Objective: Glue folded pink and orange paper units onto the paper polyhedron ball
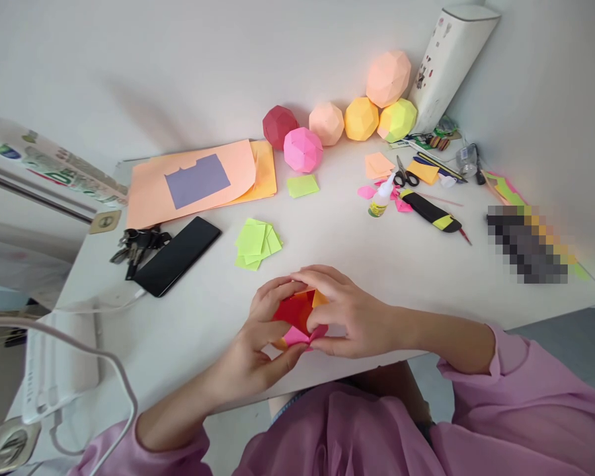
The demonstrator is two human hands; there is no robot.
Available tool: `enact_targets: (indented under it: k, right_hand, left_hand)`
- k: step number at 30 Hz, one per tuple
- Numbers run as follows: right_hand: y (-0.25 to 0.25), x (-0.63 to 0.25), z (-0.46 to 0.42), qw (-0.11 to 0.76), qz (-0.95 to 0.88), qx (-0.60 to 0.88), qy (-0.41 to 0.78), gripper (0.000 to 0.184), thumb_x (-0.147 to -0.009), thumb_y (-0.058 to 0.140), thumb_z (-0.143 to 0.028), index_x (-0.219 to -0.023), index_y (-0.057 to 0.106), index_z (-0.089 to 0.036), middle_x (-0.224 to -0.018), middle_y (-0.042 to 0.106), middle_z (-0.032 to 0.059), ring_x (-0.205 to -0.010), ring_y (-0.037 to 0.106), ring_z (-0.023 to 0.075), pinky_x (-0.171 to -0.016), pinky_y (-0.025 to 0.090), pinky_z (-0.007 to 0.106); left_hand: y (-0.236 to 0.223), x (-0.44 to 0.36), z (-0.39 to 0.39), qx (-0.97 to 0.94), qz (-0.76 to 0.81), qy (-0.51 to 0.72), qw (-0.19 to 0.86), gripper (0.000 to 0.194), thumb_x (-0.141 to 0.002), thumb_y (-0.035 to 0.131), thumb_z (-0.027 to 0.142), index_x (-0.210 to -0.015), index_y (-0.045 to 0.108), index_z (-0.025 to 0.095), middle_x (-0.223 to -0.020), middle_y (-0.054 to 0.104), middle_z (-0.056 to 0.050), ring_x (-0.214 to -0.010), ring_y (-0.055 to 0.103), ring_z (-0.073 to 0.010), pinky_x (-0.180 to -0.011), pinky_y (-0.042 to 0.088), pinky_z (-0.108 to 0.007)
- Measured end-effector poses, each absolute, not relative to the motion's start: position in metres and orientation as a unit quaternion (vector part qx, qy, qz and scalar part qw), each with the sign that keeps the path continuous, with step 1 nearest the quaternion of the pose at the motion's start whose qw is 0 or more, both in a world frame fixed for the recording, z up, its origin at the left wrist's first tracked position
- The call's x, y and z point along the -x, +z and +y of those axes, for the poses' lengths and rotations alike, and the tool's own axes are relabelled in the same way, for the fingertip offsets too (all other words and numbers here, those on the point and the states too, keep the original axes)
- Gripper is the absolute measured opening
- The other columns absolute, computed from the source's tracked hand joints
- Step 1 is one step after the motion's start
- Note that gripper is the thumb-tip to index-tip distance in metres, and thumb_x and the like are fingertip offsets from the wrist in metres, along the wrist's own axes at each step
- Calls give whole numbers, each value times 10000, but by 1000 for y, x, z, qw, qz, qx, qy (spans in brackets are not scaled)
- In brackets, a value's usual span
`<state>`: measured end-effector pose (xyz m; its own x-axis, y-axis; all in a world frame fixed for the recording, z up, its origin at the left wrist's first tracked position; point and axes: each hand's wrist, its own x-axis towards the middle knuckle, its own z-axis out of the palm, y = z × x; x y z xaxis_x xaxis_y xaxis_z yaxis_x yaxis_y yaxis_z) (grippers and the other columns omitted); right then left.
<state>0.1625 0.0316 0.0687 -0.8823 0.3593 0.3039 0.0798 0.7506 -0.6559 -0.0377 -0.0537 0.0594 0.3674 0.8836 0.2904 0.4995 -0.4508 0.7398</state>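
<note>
Between my two hands, near the table's front edge, is a partly formed folded-paper ball [293,312] in pink, red and orange, with an opening facing up. My left hand [262,330] curls round its left side, thumb at the lower front. From the right, my right hand [350,314] grips its other side, with some fingers over the far rim and the thumb at the pink front edge. The fingers cover much of the paper. Just beyond my hands lies a loose stack of lime-green paper squares [255,243].
Several finished paper balls [303,150] line the wall. Right of centre are a glue bottle [381,198], scissors [404,173] and a utility knife [429,210]. At left lie a phone [177,256], keys [137,248], paper sheets [149,188] and a white cable [114,363].
</note>
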Motion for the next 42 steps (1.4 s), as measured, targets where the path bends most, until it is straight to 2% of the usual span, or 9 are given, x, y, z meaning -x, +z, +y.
enact_targets:
  k: [3,9,14,18,24,28,32,37,42]
  right_hand:
    - [68,-162,27,243,-929,124,249,153,-879,568,-215,-769,667,-174,-1433,416,132,-1390,295,263,-1115,360,448]
    - [66,-162,19,360,-922,129,62,341,-869,499,-97,-1191,567,-188,-1342,569,23,-1421,262,110,-1130,399,297]
    - [63,-161,20,395,-913,93,-50,246,-824,587,-150,-1042,649,-244,-1367,559,-53,-1437,240,146,-1149,401,310]
    - [62,-160,21,414,-904,71,-83,159,-808,620,-181,-945,675,-240,-1382,540,-48,-1433,251,182,-1156,399,341]
    - [57,-159,20,404,-907,83,-88,192,-828,616,-179,-986,666,-275,-1340,575,-76,-1421,262,160,-1190,345,340]
    - [50,-159,21,342,-932,116,-9,235,-862,560,-136,-1017,646,-290,-1342,582,-49,-1386,339,157,-1191,318,375]
    - [51,-158,25,287,-936,156,128,130,-864,547,-144,-828,651,-214,-1448,468,54,-1426,262,274,-1146,313,505]
    - [60,-160,32,265,-895,200,299,88,-808,622,-186,-728,624,-148,-1515,324,146,-1451,122,350,-1156,221,547]
    - [58,-163,42,195,-783,265,528,121,-796,678,-294,-776,632,-183,-1510,354,82,-1465,100,296,-1149,207,555]
  left_hand:
    - [56,37,-56,-816,441,344,149,168,-804,637,51,-878,656,201,-1449,388,-81,-1364,291,-361,-1046,354,-575]
    - [37,36,-55,-810,409,390,-155,207,-703,744,49,-746,627,214,-1518,348,36,-1403,257,-292,-1123,294,-506]
    - [37,34,-57,-780,405,407,-248,281,-633,811,68,-677,572,212,-1486,415,22,-1419,271,-259,-1137,321,-496]
    - [40,32,-59,-761,414,414,-278,268,-666,776,71,-657,548,211,-1453,457,45,-1416,297,-232,-1151,312,-469]
    - [36,33,-59,-770,424,404,-253,225,-714,732,73,-721,580,238,-1253,582,32,-1387,298,-225,-1154,282,-465]
    - [38,34,-56,-798,461,342,-185,196,-748,740,108,-792,612,249,-1311,510,-5,-1384,240,-252,-1131,265,-464]
    - [39,34,-52,-791,510,331,-69,178,-778,723,155,-881,599,232,-1456,375,-69,-1374,239,-340,-1058,324,-538]
    - [41,39,-46,-778,508,365,53,489,-800,710,243,-1228,474,222,-1520,231,-154,-1393,226,-388,-1075,297,-619]
    - [36,40,-46,-744,505,392,193,853,-804,705,375,-1471,187,256,-1530,148,-189,-1438,159,-373,-1055,366,-594]
